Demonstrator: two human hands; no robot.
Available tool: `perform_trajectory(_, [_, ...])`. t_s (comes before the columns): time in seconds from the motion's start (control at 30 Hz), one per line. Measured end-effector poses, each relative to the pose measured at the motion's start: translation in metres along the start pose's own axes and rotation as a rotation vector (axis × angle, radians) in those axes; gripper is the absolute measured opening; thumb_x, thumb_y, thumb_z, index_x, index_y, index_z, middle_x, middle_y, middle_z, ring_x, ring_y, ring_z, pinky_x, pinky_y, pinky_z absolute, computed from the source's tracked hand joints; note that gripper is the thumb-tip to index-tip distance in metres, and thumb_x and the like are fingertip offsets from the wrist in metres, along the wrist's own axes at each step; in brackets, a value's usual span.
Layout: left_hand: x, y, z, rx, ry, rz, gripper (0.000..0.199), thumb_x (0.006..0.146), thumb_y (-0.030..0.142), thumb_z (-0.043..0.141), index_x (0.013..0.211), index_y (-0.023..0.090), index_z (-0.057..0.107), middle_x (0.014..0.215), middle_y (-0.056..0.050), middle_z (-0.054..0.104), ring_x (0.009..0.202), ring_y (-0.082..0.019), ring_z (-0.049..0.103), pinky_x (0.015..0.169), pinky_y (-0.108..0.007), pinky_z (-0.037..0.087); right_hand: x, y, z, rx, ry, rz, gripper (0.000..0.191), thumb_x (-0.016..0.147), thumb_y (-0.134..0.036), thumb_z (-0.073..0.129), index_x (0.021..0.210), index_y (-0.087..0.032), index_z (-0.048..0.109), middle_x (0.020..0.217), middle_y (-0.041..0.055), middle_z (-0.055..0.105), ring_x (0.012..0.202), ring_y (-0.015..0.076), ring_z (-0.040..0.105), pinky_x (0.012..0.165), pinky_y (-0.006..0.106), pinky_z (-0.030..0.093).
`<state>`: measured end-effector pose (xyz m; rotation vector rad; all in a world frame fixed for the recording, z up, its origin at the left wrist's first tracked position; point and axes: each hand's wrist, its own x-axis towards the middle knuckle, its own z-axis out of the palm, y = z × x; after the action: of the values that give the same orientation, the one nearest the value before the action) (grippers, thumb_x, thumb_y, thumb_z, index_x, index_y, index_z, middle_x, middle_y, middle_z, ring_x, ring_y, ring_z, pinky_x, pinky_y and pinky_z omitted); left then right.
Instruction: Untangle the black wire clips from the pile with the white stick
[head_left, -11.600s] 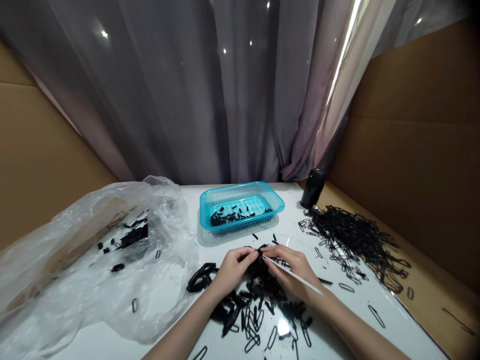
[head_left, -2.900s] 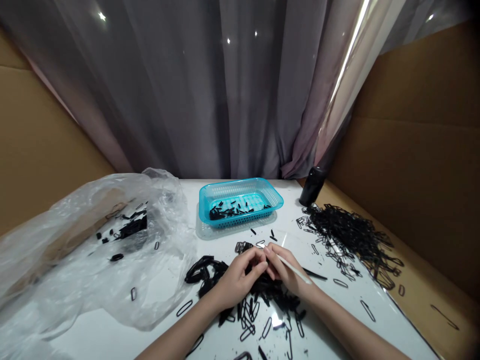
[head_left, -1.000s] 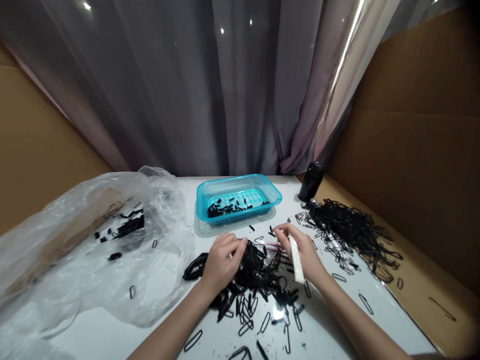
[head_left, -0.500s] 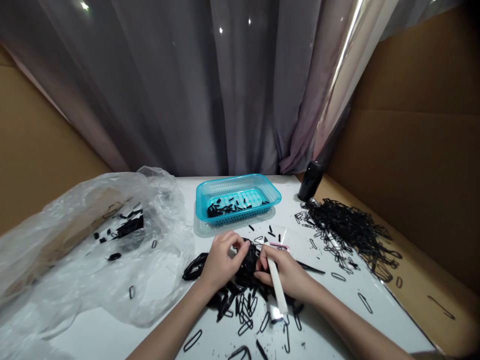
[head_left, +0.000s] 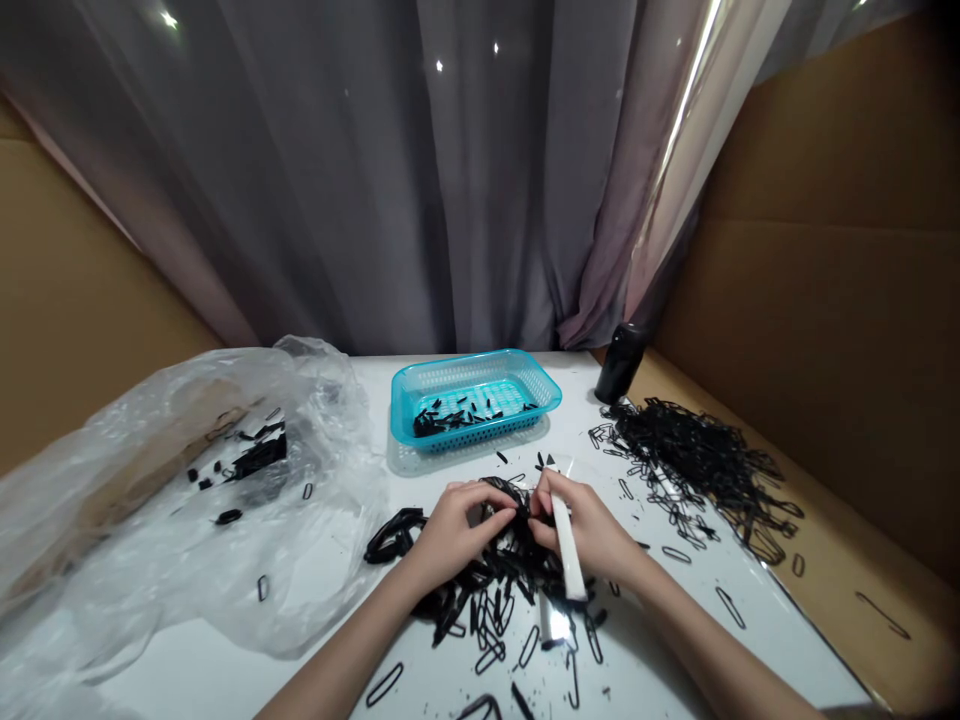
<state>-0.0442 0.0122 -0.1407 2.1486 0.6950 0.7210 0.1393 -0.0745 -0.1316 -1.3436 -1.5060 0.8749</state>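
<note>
My left hand (head_left: pixel 466 527) is closed, its thumb and forefinger pinched at a small black piece (head_left: pixel 520 508) over a heap of black parts (head_left: pixel 517 565). My right hand (head_left: pixel 583 520) is closed around a slim white-handled tool (head_left: pixel 568 550), its handle slanting down toward me. The right fingertips meet the black piece close to the left ones. What exactly they grip there is partly hidden. Thin black oblong loops (head_left: pixel 491 615) and short strips lie loose below the hands. A bundle of thicker black loops (head_left: pixel 394 535) rests left of the left wrist.
A turquoise basket (head_left: pixel 480 440) with small black pieces stands behind the hands. To the right lies a large pile of black loops (head_left: pixel 697 450), beside a black cylinder (head_left: pixel 621 362). A crumpled clear plastic bag (head_left: pixel 315 560) covers the left. Cardboard walls (head_left: pixel 825 330) flank the white table.
Both hands have shifted slightly right. The left thumb and forefinger have moved closer to the right fingers. The white-handled tool has moved right and up with the right hand.
</note>
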Motion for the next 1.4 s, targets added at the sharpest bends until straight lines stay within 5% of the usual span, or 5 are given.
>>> perform_trajectory(0.3, [-0.002, 0.006, 0.0, -0.283, 0.05, -0.091, 0.012, 0.087, 0.03, 0.064, 0.089, 0.018, 0.068, 0.087, -0.004, 0.071, 0.084, -0.019, 0.067, 0.081, -0.033, 0.053, 0.005, 0.009, 0.012, 0.195, 0.126, 0.137, 0.037, 0.079, -0.053, 0.069, 0.072, -0.021, 0.05, 0.066, -0.0037, 0.053, 0.062, 0.0141, 0.047, 0.059, 0.026, 0.038])
perform_trajectory(0.6, [-0.005, -0.002, 0.01, -0.518, 0.085, -0.132, 0.028, 0.082, 0.039, 0.068, 0.095, 0.02, 0.053, 0.096, -0.005, 0.059, 0.088, -0.019, 0.061, 0.071, -0.029, 0.053, 0.008, 0.001, 0.0, 0.737, 0.258, 0.198, 0.033, 0.068, -0.036, 0.081, 0.077, -0.022, 0.053, 0.069, -0.0049, 0.05, 0.062, 0.0116, 0.047, 0.058, 0.022, 0.038])
perform_trajectory(0.83, [-0.005, 0.011, 0.005, -0.561, -0.183, -0.177, 0.033, 0.079, 0.049, 0.069, 0.087, 0.017, 0.064, 0.087, -0.005, 0.067, 0.084, -0.02, 0.063, 0.081, -0.033, 0.049, 0.009, -0.009, -0.002, 0.826, 0.254, 0.227, 0.034, 0.066, -0.037, 0.081, 0.079, -0.023, 0.053, 0.067, -0.0043, 0.055, 0.062, 0.0145, 0.055, 0.061, 0.026, 0.045])
perform_trajectory(1.2, [-0.006, 0.009, 0.005, -0.971, -0.26, -0.368, 0.035, 0.081, 0.049, 0.069, 0.088, 0.021, 0.05, 0.072, -0.002, 0.069, 0.062, -0.013, 0.064, 0.061, -0.025, 0.047, 0.015, 0.004, -0.023, 0.905, 0.439, 0.165, 0.033, 0.066, -0.028, 0.082, 0.086, -0.024, 0.056, 0.079, -0.0034, 0.065, 0.071, 0.0154, 0.065, 0.065, 0.027, 0.053])
perform_trajectory(1.4, [-0.005, 0.01, 0.001, -0.913, -0.183, -0.283, 0.04, 0.076, 0.039, 0.078, 0.103, 0.021, 0.054, 0.076, 0.0, 0.069, 0.07, -0.013, 0.065, 0.065, -0.024, 0.046, 0.017, 0.008, -0.029, 0.907, 0.506, 0.127, 0.029, 0.067, -0.025, 0.083, 0.085, -0.024, 0.06, 0.078, -0.0025, 0.066, 0.07, 0.0156, 0.066, 0.063, 0.027, 0.056])
